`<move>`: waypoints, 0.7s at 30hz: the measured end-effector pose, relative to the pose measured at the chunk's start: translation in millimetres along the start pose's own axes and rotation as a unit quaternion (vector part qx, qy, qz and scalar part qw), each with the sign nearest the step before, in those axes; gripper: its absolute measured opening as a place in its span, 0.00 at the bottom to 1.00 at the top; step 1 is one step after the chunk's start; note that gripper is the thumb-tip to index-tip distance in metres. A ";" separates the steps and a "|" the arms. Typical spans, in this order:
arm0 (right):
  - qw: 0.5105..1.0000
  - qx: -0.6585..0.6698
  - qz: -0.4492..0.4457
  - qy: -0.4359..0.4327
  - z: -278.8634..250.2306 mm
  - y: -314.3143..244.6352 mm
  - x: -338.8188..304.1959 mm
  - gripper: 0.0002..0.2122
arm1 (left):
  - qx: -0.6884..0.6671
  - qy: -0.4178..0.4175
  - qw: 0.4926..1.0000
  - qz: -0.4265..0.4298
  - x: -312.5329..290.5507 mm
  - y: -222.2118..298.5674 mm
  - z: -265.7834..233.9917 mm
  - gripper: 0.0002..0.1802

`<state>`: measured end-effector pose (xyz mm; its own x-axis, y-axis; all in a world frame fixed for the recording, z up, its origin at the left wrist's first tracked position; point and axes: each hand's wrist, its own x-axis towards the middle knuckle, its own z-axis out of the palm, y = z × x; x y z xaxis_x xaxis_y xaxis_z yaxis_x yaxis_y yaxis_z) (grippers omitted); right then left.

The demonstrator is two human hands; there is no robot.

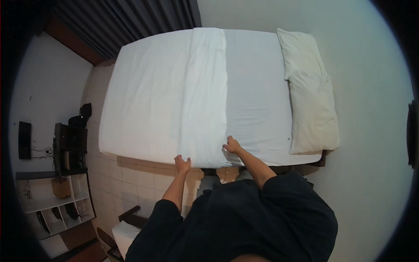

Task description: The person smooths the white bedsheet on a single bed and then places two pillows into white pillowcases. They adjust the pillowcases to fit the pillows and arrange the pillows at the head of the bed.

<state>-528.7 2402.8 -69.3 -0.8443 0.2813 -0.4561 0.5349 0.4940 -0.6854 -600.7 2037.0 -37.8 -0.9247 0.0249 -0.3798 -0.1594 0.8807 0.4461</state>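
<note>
A white top sheet [144, 96] covers the left part of the bed, and its folded-back band [204, 87] runs across the middle. Right of the band, a pale grey-white bottom sheet [257, 87] lies exposed with slight wrinkles near me. My left hand [183, 164] is at the bed's near edge beside the folded band, thumb and fingers apart. My right hand [232, 145] rests at the band's right edge, over the boundary with the bottom sheet. Its fingers look spread and slightly bent, with no cloth visibly gripped.
Two cream pillows [312, 113] lie at the bed's right end. Dark curtains [131, 19] hang behind the bed. To the left are a white shelf unit [56, 205], a dark cabinet [70, 144] and a wall-mounted screen [25, 139]. A wooden chair [107, 240] stands at lower left.
</note>
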 end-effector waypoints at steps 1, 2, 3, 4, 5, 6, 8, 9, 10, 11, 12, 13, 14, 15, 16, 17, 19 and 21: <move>1.000 0.007 0.010 0.020 25.8 -5.4 0.2 0.34 | 0.004 0.011 1.000 0.013 16.4 -6.6 -14.8 0.42; 0.997 -0.012 0.024 0.067 53.3 -5.9 5.1 0.35 | 0.007 0.021 0.999 0.031 33.8 -4.3 -27.8 0.42; 0.992 -0.031 0.039 0.112 83.5 -1.3 12.9 0.36 | 0.010 0.030 0.998 0.048 51.3 -4.1 -41.4 0.43; 0.985 -0.053 0.053 0.153 101.1 -3.5 21.7 0.37 | -0.034 -0.019 0.998 0.042 68.7 -9.6 -49.5 0.43; 0.985 -0.013 0.074 0.158 105.3 -13.7 26.7 0.36 | -0.081 -0.069 0.994 0.028 81.1 -20.2 -48.5 0.43; 0.981 0.025 0.100 0.164 101.1 -24.3 22.7 0.36 | -0.130 -0.125 0.983 0.016 88.8 -27.6 -43.4 0.44; 0.977 0.051 0.139 0.153 98.0 -36.8 2.6 0.33 | -0.146 -0.142 0.978 0.039 74.6 -27.8 -36.6 0.38; 0.980 0.041 0.143 0.133 88.8 -46.5 -9.1 0.30 | -0.135 -0.132 0.981 0.047 71.4 -39.6 -31.5 0.36; 0.981 0.031 0.145 0.122 81.3 -41.8 -9.1 0.28 | -0.126 -0.121 0.983 0.064 73.9 -39.8 -30.4 0.34; 0.984 0.000 0.105 0.144 83.0 -37.5 -18.8 0.21 | -0.097 -0.130 0.985 0.060 71.0 -43.9 -29.9 0.28; 0.985 -0.005 0.091 0.146 83.6 -29.6 -30.2 0.20 | -0.076 -0.146 0.985 0.048 72.3 -46.7 -28.6 0.27; 0.986 -0.009 0.077 0.147 84.6 -24.0 -41.3 0.19 | -0.055 -0.160 0.985 0.036 74.9 -48.3 -28.5 0.26; 0.987 -0.014 0.063 0.149 86.6 -18.8 -50.8 0.18 | -0.035 -0.176 0.984 0.024 77.2 -49.4 -26.9 0.26; 0.987 0.004 0.088 0.137 84.7 -22.3 -57.2 0.18 | -0.028 -0.176 0.984 0.015 80.2 -49.8 -27.1 0.25; 0.986 0.024 0.111 0.123 82.9 -28.9 -67.0 0.18 | -0.020 -0.175 0.984 0.006 80.1 -51.1 -32.0 0.24; 0.984 0.043 0.136 0.109 81.9 -35.0 -76.8 0.19 | -0.013 -0.174 0.985 -0.004 77.2 -52.5 -34.8 0.24; 0.976 0.049 0.179 0.116 84.5 -33.1 -99.7 0.21 | 0.008 -0.177 0.984 -0.006 65.3 -39.3 -51.3 0.25; 0.969 -0.031 0.234 0.075 94.2 -37.6 -128.4 0.24 | 0.059 -0.174 0.983 -0.011 51.5 -45.7 -57.2 0.26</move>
<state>-437.4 2270.7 -38.4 -0.5079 0.6005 -0.6176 0.8610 0.3308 -0.3863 -660.8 1971.0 -31.4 -0.7437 0.1467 -0.6523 -0.1184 0.9313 0.3445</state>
